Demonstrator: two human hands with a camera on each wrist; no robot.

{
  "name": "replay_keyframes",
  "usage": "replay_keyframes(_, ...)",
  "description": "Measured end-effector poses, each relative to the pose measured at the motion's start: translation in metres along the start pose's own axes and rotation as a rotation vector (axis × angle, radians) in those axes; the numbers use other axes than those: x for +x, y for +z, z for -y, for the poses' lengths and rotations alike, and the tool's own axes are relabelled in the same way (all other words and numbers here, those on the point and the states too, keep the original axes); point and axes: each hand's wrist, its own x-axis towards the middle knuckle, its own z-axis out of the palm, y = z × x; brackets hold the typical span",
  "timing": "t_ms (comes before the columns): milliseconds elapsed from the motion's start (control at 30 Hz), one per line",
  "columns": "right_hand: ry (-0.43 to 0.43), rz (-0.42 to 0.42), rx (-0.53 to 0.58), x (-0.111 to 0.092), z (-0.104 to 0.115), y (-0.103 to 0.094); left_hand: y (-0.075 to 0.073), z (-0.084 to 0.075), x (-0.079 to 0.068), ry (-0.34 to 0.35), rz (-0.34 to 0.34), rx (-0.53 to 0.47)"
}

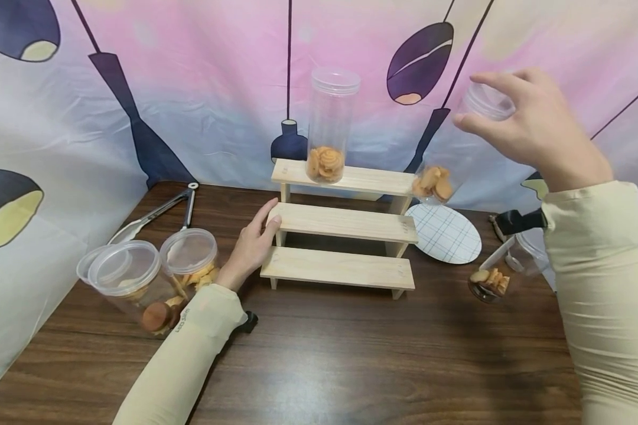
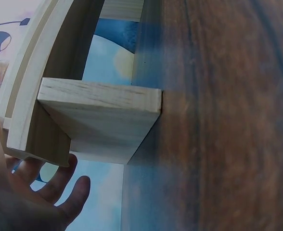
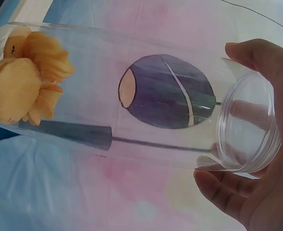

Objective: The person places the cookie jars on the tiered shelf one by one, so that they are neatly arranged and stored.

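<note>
My right hand (image 1: 544, 121) grips a tall clear plastic jar (image 1: 486, 103) around its lid end. Pale biscuits (image 3: 21, 89) lie at the jar's bottom, which overlaps the right end of the top step in the head view. Thumb and fingers sit on opposite sides of the lid in the right wrist view. At the left end of a three-step wooden stand (image 1: 340, 219), my left hand (image 1: 252, 245) holds the middle step, its fingers (image 2: 59, 180) curled by the board's edge. Another tall jar (image 1: 334, 121) of swirled biscuits stands upright on the top step.
Several lidded jars (image 1: 124, 268) of snacks stand on the left of the brown table (image 1: 319, 360), with metal tongs (image 1: 162, 206) behind them. A round checked mat (image 1: 443, 233) lies right of the stand. Another snack jar (image 1: 489, 283) is at right. Patterned cloth hangs behind.
</note>
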Motion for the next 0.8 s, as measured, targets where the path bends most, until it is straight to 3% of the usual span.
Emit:
replay_keyframes(467, 0.015, 0.030, 0.038, 0.039, 0.036, 0.029, -0.001, 0.000, -0.003, -0.002, -0.014, 0.005)
replay_keyframes(800, -0.033, 0.046, 0.018, 0.055, 0.055, 0.041, 0.000, -0.004, -0.004, -0.003, -0.015, 0.004)
